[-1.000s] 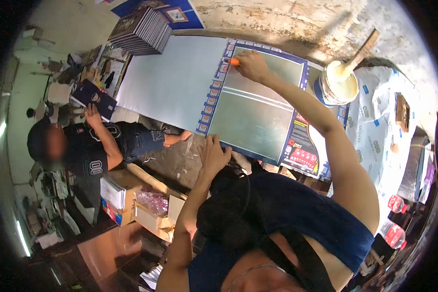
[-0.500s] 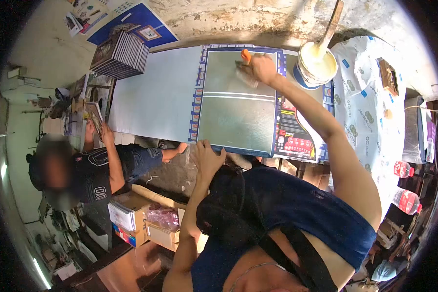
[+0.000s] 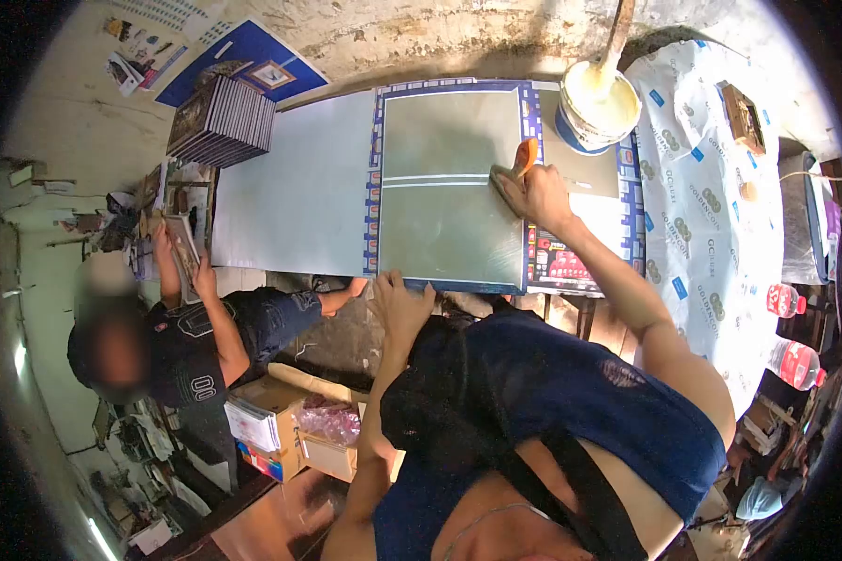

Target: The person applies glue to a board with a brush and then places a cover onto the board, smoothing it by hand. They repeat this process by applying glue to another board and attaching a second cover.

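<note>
My right hand [image 3: 544, 198] is closed round a paintbrush [image 3: 526, 157] with an orange handle. Its bristles touch the right edge of a grey-green board [image 3: 449, 229], near two white strips [image 3: 440, 179] that run across it. The board's surface looks wet and streaked. It lies on printed blue-and-white sheets [image 3: 372, 201]. At the board's near left corner rests my left hand [image 3: 402, 301], fingers spread over the edge and thumb apart, holding nothing that I can see.
A bucket [image 3: 585, 131] of cream paste with a wooden stick [image 3: 617, 37] stands at the back right. Left lie a white sheet [image 3: 299, 187] and a stack of dark-covered books [image 3: 220, 122]. Beside the table a co-worker [image 3: 196, 337] holds a framed picture. Cardboard boxes [image 3: 295, 439] stand below.
My right hand has brought the brush from the far part of the board toward me, to its right edge by the strips. The left hand has stayed at the corner.
</note>
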Motion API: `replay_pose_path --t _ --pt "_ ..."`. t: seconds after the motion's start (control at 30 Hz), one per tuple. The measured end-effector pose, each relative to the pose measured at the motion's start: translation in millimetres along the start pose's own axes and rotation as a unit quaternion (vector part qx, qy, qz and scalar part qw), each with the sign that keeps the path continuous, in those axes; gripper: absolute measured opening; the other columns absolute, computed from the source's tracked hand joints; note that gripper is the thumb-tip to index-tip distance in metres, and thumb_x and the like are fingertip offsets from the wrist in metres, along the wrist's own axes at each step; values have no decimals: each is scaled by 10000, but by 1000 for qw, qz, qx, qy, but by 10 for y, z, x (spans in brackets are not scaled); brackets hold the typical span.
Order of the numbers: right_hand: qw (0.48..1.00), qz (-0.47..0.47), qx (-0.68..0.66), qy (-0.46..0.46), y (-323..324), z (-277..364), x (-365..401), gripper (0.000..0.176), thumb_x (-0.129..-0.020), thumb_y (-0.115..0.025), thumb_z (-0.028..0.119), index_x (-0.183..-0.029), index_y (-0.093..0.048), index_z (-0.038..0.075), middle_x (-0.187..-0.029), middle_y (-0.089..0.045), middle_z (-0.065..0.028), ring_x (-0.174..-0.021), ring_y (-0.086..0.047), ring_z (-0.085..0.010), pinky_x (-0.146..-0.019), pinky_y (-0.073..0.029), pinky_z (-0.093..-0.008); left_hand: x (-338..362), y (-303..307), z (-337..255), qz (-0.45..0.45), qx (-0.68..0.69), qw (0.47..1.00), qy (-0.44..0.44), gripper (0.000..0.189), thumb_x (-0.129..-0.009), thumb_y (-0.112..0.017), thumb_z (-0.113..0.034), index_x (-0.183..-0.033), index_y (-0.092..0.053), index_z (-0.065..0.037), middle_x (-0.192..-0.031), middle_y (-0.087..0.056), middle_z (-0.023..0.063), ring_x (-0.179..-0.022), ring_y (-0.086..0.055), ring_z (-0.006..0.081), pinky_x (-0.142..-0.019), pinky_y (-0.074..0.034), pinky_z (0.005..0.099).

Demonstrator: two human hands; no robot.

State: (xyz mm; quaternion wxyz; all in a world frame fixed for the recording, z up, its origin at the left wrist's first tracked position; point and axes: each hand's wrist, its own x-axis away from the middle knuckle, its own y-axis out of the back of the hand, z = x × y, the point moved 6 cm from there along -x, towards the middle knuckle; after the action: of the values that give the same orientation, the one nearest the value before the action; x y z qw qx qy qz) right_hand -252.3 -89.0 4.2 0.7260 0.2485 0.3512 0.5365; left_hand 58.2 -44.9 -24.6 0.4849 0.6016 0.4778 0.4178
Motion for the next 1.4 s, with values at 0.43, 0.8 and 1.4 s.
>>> replay_pose_path --t 0.43,0.8,1.4 --pt "968 -31 -40 -244 196 -250 1088 566 -865 -636 509 -622 -656 -2 -494 -588 -139 -493 -650 -244 -518 -514 -395 -16 -141 45 28 31 999 12 654 -738 -727 -411 -1199 -545 15 -1210 -483 207 -1175 -451 393 -912 -374 581" --pt "964 -172 -177 -102 -177 440 1269 356 -823 -730 344 -702 -611 31 -502 -552 -116 -440 -584 -331 -454 -486 -422 -37 -238 124 60 34 997 37 689 -748 -698 -458 -1242 -541 -5 -1290 -478 204 -1224 -447 396 -937 -363 612" --pt "998 23 50 -17 55 -701 -1460 406 -886 -611 450 -891 -689 51 -841 -687 -210 -738 -662 -393 -653 -529 -471 26 -54 -22 -17 52 998 -4 623 -713 -735 -299 -1156 -512 77 -1142 -472 252 -1092 -466 430 -923 -395 520"
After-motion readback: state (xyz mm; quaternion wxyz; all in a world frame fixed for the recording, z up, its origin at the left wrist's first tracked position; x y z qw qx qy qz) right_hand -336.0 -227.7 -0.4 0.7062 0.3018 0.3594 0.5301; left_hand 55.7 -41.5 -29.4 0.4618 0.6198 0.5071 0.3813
